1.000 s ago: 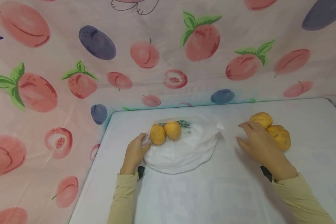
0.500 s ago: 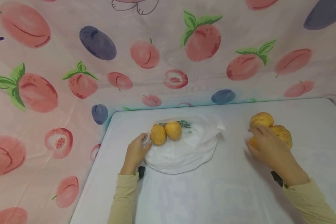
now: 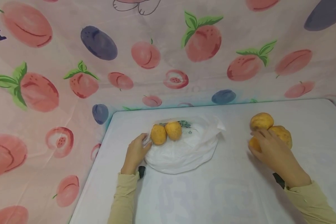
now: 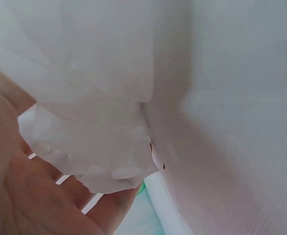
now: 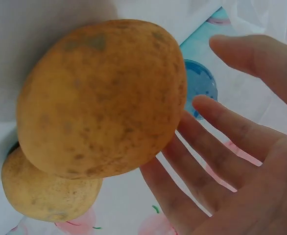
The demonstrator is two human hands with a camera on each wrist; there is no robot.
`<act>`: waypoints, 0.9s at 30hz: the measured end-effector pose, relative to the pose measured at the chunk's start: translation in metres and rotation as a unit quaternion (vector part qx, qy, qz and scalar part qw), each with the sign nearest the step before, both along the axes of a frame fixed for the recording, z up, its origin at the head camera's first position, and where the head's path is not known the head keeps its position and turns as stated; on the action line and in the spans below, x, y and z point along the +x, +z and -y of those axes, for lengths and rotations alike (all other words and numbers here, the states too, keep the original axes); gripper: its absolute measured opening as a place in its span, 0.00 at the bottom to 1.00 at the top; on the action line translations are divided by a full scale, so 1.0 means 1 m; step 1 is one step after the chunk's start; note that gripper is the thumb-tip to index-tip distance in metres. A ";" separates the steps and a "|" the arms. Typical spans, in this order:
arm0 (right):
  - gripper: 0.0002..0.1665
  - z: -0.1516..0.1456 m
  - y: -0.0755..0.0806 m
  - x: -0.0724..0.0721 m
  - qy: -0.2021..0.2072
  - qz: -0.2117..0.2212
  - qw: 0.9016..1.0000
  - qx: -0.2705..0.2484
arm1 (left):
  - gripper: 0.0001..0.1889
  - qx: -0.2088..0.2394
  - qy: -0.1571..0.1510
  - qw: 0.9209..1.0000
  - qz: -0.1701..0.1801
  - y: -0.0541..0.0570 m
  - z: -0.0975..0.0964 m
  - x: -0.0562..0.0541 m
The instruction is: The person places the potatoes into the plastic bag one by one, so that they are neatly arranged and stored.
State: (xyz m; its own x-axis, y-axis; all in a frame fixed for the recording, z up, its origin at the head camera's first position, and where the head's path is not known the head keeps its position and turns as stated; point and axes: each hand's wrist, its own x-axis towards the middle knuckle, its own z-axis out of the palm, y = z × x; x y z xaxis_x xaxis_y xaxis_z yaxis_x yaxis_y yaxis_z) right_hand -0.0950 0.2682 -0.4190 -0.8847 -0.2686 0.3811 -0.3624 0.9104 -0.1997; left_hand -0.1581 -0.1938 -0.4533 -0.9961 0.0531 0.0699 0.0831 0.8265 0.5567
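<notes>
Two yellow potatoes (image 3: 158, 134) lie side by side on a white, thin plastic bag (image 3: 182, 155) spread on the table. My left hand (image 3: 135, 152) holds the bag's left edge; in the left wrist view the plastic (image 4: 99, 142) runs over its fingers below the thumb. To the right, three more potatoes form a cluster. My right hand (image 3: 273, 152) is over the nearest of these potatoes (image 3: 254, 144). In the right wrist view its fingers (image 5: 207, 142) are extended, tips at the potato's (image 5: 104, 98) side, with the thumb apart from it. A second potato (image 5: 48, 188) shows behind.
Behind the white-covered table (image 3: 212, 199) hangs a fruit-printed cloth (image 3: 162, 37), which also runs down the left side. The other two potatoes, a rear one (image 3: 261, 120) and a right one (image 3: 282, 136), sit against each other beyond the right hand.
My right hand has moved right and slightly down, from left of the potato cluster to its nearest potato, which now shows between thumb and fingers. The left hand and bag stay put.
</notes>
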 end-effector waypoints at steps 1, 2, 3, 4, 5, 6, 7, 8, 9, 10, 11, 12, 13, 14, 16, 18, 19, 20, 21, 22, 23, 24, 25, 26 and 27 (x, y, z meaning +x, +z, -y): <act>0.26 0.000 0.000 0.000 0.000 0.001 1.000 0.004 | 0.23 0.000 0.001 1.000 0.000 0.000 0.000 0.000; 0.26 -0.001 -0.001 0.000 -0.001 0.004 1.000 0.008 | 0.23 -0.001 0.001 1.000 -0.001 0.000 0.000 0.000; 0.26 -0.001 -0.001 0.001 -0.002 0.006 1.000 0.013 | 0.23 -0.001 0.001 1.000 -0.001 0.000 0.000 0.000; 0.27 -0.002 -0.002 0.001 -0.001 0.009 1.000 0.016 | 0.23 -0.003 0.001 1.000 -0.002 0.000 0.000 0.000; 0.28 -0.002 -0.002 0.001 -0.001 0.011 1.000 0.020 | 0.23 -0.004 0.001 1.000 -0.003 0.000 0.000 0.000; 0.28 -0.002 -0.002 0.002 -0.001 0.013 1.000 0.023 | 0.23 -0.004 0.001 1.000 -0.004 0.000 0.000 0.000; 0.28 -0.003 -0.003 0.002 0.000 0.014 1.000 0.024 | 0.23 -0.005 0.000 1.000 -0.005 -0.001 0.000 0.000; 0.28 -0.003 -0.003 0.002 0.000 0.015 1.000 0.026 | 0.23 -0.005 0.000 1.000 -0.006 -0.001 0.001 0.000; 0.28 -0.004 -0.003 0.003 0.000 0.016 1.000 0.027 | 0.23 -0.005 -0.001 1.000 -0.006 -0.001 0.001 0.000; 0.28 -0.004 -0.004 0.003 0.000 0.017 0.999 0.028 | 0.23 -0.004 -0.001 1.000 -0.007 -0.001 0.001 0.000; 0.28 -0.005 -0.004 0.003 -0.001 0.018 0.999 0.029 | 0.23 -0.003 -0.002 1.000 -0.008 -0.001 0.001 0.000; 0.28 -0.005 -0.005 0.004 -0.002 0.020 0.999 0.029 | 0.23 -0.002 -0.002 1.000 -0.008 -0.001 0.001 0.000; 0.28 -0.005 -0.006 0.004 -0.002 0.020 0.999 0.030 | 0.23 -0.001 -0.002 1.000 -0.008 -0.001 0.001 0.000; 0.28 -0.006 -0.006 0.004 -0.003 0.021 0.999 0.031 | 0.23 -0.001 -0.002 1.000 -0.008 -0.002 0.001 0.000; 0.28 -0.006 -0.008 0.004 -0.003 0.019 0.999 0.032 | 0.23 0.000 -0.002 1.000 -0.008 -0.002 0.001 0.000; 0.29 -0.006 -0.009 0.004 -0.002 0.014 0.999 0.034 | 0.23 0.000 -0.001 1.000 -0.006 -0.002 0.001 0.000; 0.29 -0.007 -0.010 0.004 -0.001 0.010 0.999 0.034 | 0.24 0.001 -0.001 1.000 -0.006 -0.002 0.001 0.000; 0.29 -0.007 -0.010 0.004 -0.001 0.010 0.999 0.035 | 0.24 0.001 -0.001 1.000 -0.005 -0.002 0.001 0.000; 0.29 -0.006 -0.010 0.004 -0.001 0.012 0.999 0.035 | 0.24 0.001 -0.001 1.000 -0.005 -0.001 0.001 0.000; 0.29 -0.006 -0.010 0.004 -0.002 0.017 0.999 0.035 | 0.23 0.002 -0.001 1.000 -0.005 -0.001 0.001 0.000; 0.29 -0.006 -0.010 0.004 -0.003 0.019 0.999 0.035 | 0.23 0.002 -0.001 1.000 -0.004 -0.001 0.001 0.000; 0.28 -0.006 -0.010 0.003 -0.003 0.022 0.999 0.033 | 0.23 0.002 0.000 1.000 -0.003 -0.001 0.001 0.000; 0.27 -0.006 -0.010 0.003 -0.003 0.024 0.999 0.031 | 0.23 0.002 -0.001 1.000 -0.003 -0.001 0.000 0.000; 0.27 -0.005 -0.010 0.003 -0.003 0.025 0.999 0.030 | 0.23 0.002 -0.001 1.000 -0.002 -0.001 0.000 0.000; 0.27 -0.005 -0.011 0.003 -0.003 0.027 0.999 0.028 | 0.23 0.001 -0.001 1.000 -0.001 -0.001 0.000 0.000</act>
State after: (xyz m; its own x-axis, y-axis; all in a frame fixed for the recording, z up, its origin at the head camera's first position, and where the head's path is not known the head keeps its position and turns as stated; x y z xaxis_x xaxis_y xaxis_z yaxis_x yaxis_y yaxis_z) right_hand -0.0922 0.2732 -0.4297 -0.9047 -0.2832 0.3183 -0.3478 0.9224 -0.1679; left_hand -0.1580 -0.1941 -0.4543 -0.9958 0.0555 0.0728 0.0868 0.8253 0.5580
